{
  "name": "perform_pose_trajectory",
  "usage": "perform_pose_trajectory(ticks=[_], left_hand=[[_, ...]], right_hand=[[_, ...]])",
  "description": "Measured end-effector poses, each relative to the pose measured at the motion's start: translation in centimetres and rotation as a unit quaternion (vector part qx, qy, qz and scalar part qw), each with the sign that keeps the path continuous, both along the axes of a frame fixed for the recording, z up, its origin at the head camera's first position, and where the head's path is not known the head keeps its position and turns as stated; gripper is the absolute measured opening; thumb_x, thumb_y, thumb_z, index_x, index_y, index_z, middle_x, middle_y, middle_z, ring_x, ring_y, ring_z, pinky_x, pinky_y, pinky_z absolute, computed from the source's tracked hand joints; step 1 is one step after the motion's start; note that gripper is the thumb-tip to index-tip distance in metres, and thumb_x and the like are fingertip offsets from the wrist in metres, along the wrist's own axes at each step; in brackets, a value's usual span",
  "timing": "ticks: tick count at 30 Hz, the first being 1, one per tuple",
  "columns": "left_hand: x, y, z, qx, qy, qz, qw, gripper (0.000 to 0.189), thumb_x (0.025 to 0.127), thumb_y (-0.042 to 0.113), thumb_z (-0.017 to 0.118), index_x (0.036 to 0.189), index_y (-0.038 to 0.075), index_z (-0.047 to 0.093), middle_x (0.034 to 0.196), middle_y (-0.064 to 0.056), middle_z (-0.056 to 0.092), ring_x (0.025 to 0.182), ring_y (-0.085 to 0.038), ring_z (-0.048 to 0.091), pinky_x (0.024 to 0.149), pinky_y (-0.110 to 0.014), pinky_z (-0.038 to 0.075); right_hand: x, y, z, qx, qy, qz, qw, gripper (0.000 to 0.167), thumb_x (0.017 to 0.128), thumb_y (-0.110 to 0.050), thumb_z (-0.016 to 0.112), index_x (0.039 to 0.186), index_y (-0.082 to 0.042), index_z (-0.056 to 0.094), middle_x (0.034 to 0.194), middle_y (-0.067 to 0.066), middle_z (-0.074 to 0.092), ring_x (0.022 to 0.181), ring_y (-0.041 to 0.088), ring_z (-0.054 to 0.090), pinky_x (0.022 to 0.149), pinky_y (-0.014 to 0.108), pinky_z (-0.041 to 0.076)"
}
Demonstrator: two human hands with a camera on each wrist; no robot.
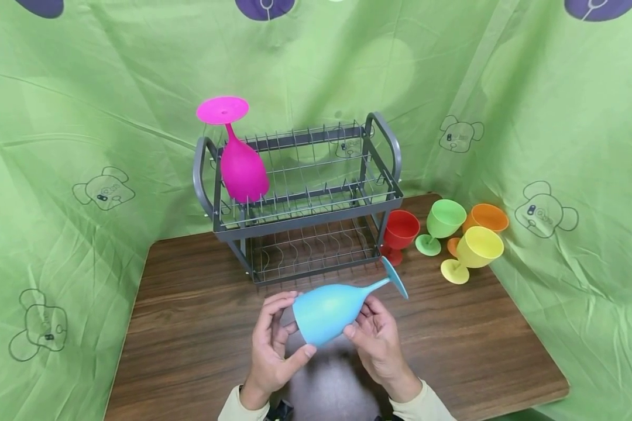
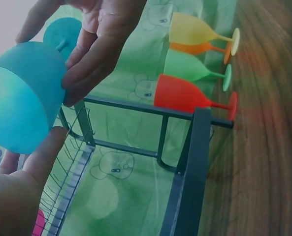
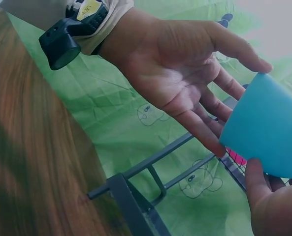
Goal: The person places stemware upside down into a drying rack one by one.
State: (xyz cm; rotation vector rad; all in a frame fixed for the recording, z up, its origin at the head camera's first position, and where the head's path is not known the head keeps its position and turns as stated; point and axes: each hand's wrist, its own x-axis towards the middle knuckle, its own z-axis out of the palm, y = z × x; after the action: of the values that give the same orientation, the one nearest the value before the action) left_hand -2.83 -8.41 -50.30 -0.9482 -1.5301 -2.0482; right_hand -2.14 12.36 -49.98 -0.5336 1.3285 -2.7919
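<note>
A two-handed hold for a blue goblet (image 1: 329, 313)

The left hand (image 1: 274, 351) spans the goblet's mouth, thumb and fingers set at the rim, while the right hand (image 1: 376, 345) grips the bowl where it narrows toward the stem. Held nearly on its side above the counter (image 1: 189, 327), mouth to the left and foot angled up to the right, the cup appears balanced between the two, the split grip likely keeping its wide bowl and slim stem from swinging.

Just beyond stands a two-tier dish rack (image 1: 308, 221). A magenta goblet (image 1: 244, 172) sits upside down at the left of its upper tier, foot in the air; its bowl rests among the wires, which probably keep it from toppling.

At the rack's right end, a red goblet (image 1: 402, 230) stands upright on its foot. Grouped farther right, also upright, are a light green goblet (image 1: 445, 219), an orange goblet (image 1: 487, 217) and, partly in front of the orange one, a yellow goblet (image 1: 479, 248). Green cloth (image 1: 110, 88) printed with dog faces hangs behind.
</note>
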Motion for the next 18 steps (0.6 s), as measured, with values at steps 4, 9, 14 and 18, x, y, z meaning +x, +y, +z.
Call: perform_pose_trajectory(ticks=[4,9,14,18], left_hand=[[-0.1,-0.5,0.1,-0.001,0.001,0.000,1.0000,0.078,0.072,-0.016,0.079,0.134,-0.031,0.033,0.141,-0.043,0.038,0.143,-0.040,0.050,0.101,-0.042,0.061],[-0.3,-1.6,0.0,-0.003,0.000,0.021,0.9998,0.077,0.072,-0.019,0.075,0.134,-0.032,0.032,0.142,-0.042,0.040,0.143,-0.040,0.051,0.104,-0.043,0.060],[-0.6,-2.8,-0.4,-0.001,-0.009,0.047,0.9989,0.073,0.072,-0.025,0.071,0.134,-0.032,0.033,0.140,-0.043,0.042,0.141,-0.040,0.052,0.104,-0.047,0.059],[-0.7,-3.5,-0.6,-0.019,-0.035,0.088,0.9953,0.067,0.075,-0.026,0.069,0.135,-0.029,0.040,0.137,-0.042,0.047,0.137,-0.034,0.056,0.104,-0.042,0.060]], right_hand=[[-0.3,0.0,0.2,0.005,0.014,-0.004,0.9999,0.056,0.091,0.010,0.070,0.143,0.007,0.049,0.130,0.012,0.066,0.118,0.017,0.067,0.102,0.028,0.059],[-1.0,0.3,1.0,0.018,0.035,-0.005,0.9992,0.056,0.089,0.014,0.071,0.141,0.005,0.052,0.128,0.009,0.066,0.116,0.016,0.067,0.099,0.027,0.060],[-2.0,1.1,2.7,0.048,0.065,-0.005,0.9968,0.063,0.086,0.017,0.074,0.145,0.005,0.052,0.133,0.009,0.065,0.119,0.016,0.067,0.103,0.029,0.059],[-2.9,2.0,4.5,0.096,0.093,-0.015,0.9909,0.068,0.084,0.016,0.076,0.147,0.012,0.049,0.139,0.009,0.065,0.121,0.017,0.067,0.106,0.032,0.058]])
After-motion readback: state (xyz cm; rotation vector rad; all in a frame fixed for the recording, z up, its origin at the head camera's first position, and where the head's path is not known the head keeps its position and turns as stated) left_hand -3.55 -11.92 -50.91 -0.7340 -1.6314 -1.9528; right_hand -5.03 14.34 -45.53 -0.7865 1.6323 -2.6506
